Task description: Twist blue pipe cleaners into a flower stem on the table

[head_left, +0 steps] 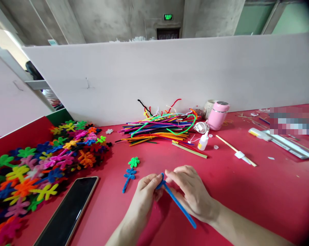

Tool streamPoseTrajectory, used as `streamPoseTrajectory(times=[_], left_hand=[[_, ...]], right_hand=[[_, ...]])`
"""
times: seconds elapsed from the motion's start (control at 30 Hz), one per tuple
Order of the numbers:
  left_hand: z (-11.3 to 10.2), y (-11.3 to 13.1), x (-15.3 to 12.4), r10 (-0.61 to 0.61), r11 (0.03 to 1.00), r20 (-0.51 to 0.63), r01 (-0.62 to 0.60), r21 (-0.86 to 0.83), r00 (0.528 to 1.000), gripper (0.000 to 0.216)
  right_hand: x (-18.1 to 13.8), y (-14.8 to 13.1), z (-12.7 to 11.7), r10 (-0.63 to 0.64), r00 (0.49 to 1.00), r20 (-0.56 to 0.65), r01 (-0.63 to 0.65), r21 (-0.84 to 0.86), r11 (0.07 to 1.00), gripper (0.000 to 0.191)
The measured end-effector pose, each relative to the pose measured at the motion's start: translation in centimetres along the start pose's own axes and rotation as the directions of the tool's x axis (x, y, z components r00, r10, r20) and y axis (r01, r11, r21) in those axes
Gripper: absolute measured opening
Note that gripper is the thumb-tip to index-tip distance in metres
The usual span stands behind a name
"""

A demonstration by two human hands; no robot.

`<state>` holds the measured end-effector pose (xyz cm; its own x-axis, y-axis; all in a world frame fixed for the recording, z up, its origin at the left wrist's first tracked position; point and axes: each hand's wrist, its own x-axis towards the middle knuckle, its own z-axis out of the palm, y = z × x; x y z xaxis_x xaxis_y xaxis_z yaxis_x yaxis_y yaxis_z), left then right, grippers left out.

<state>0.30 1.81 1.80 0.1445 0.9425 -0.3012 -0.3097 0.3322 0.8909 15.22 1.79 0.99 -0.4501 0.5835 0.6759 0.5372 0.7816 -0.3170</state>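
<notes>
A blue pipe cleaner (181,206) is pinched near its looped upper end between the thumb and fingers of my left hand (147,188). Its long straight tail slants down to the right across my right hand. My right hand (192,194) is beside the loops, fingers bent and apart, its thumb partly hidden behind the tail; whether the fingertips touch the loops I cannot tell. Just left of my hands lie a blue pipe-cleaner piece with leaf-like loops and a stem (130,175) and a small green pipe-cleaner flower (134,162).
Many colourful pipe-cleaner flowers (43,164) fill the left side, with a phone (68,213) before them. Behind my hands lie loose pipe cleaners (159,126), a small white bottle (203,141) and a pink flask (218,116). A stick (227,144) lies to the right. A white partition (169,75) stands behind.
</notes>
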Motion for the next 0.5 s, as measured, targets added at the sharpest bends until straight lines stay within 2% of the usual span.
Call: streamPoseTrajectory(times=[0.33, 0.5], left_hand=[[0.23, -0.03, -0.35, 0.021, 1.0, 0.047, -0.021, 0.0, 0.999, 0.022], [0.12, -0.39, -0.34, 0.027, 1.0, 0.073, -0.028, 0.01, 0.997, 0.024]], right_hand=[[-0.44, 0.39, 0.23, -0.073, 0.992, -0.099, 0.067, -0.061, 0.996, 0.048], [-0.36, 0.23, 0.26, -0.079, 0.992, -0.097, 0.073, -0.064, 0.995, 0.048]])
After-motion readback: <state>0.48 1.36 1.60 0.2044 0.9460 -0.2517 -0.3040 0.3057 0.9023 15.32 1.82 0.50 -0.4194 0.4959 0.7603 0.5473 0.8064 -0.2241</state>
